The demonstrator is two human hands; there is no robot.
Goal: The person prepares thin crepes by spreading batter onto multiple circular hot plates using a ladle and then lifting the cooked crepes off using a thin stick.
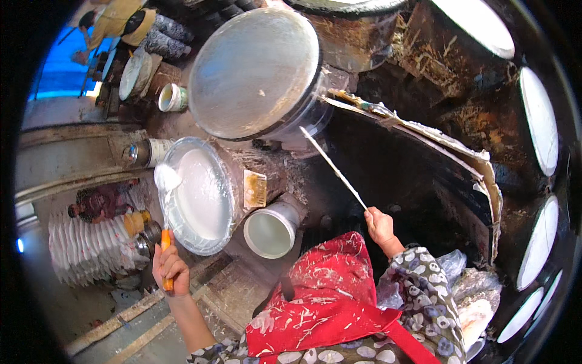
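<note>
My left hand (pixel 173 268) is wrapped round the orange handle of a ladle (pixel 167 178), whose bowl is coated in white. The ladle is over the left rim of a wide basin (pixel 228 225) holding a thick white liquid (pixel 203 197). In my right hand (pixel 382 227) is the lower end of a long, thin pale stick (pixel 335 168). Its far tip points toward a large round griddle (pixel 251 76) and appears close to the near rim. A thin whitish film seems to cover the griddle's surface.
A bucket (pixel 247 234) of pale liquid stands beside the basin, near a yellow-bristled brush (pixel 255 189). Worn board (pixel 418 130) edges a dark area on the right. Several white discs (pixel 538 121) line the far right. Other people (pixel 115 24) are at the left.
</note>
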